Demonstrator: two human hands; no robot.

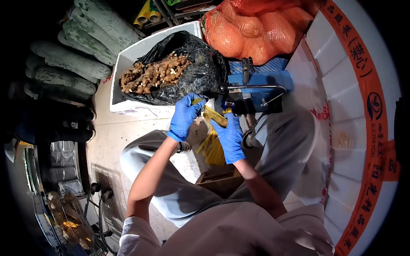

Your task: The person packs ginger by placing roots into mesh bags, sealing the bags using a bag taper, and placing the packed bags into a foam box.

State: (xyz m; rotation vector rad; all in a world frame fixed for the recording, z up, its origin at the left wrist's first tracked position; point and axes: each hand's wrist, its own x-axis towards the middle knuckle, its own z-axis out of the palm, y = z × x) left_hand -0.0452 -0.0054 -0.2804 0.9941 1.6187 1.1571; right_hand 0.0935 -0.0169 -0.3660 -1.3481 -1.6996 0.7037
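Note:
Both my hands wear blue gloves and meet near the middle of the view. My left hand (186, 117) has its fingers closed on the upper left end of a yellow net bag (212, 117). The fingers of my right hand (231, 137) are closed on the right side of that net. Yellow strands of the net (213, 149) hang down below, between my knees. Just beyond my hands stands a blue device (260, 83) with a metal rod. Ginger (156, 73) lies on a black plastic bag (205, 59) in a white foam box (141, 106).
Orange net sacks (260, 30) of round produce lie at the back. Large green gourds (70, 64) are stacked at the upper left. White foam boxes with orange tape (361, 51) wall the right side. A wire basket (70, 222) stands at the lower left.

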